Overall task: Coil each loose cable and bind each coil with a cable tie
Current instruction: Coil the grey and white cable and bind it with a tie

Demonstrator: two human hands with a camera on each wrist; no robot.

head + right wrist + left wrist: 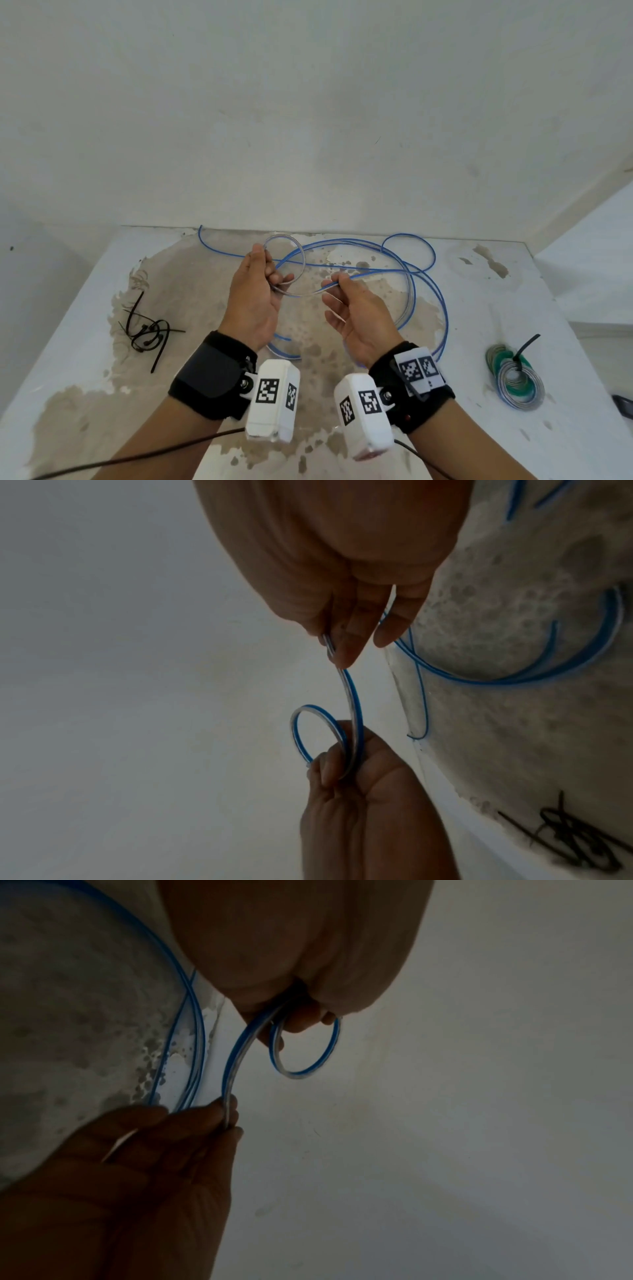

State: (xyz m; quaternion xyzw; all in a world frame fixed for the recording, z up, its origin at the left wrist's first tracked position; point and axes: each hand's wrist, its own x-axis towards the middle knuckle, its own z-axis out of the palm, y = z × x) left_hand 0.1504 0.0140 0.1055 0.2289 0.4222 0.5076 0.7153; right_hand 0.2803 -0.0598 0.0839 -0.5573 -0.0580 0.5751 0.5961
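Above the worn counter [513, 308], the left hand [255, 301] pinches a small loop of blue cable [424, 274]; the right hand [356, 315] pinches the next stretch, slack trailing toward the far edge.

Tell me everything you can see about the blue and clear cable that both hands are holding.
The thin blue-and-clear striped cable looks like flexible plastic-sheathed wire. The left hand pinches one small finished loop, raised off the worn white table. A short span runs to the right hand, which pinches it between thumb and fingertips. The rest sprawls uncoiled in wide crossing loops on the table behind and to the right of the hands. No tie binds it yet.
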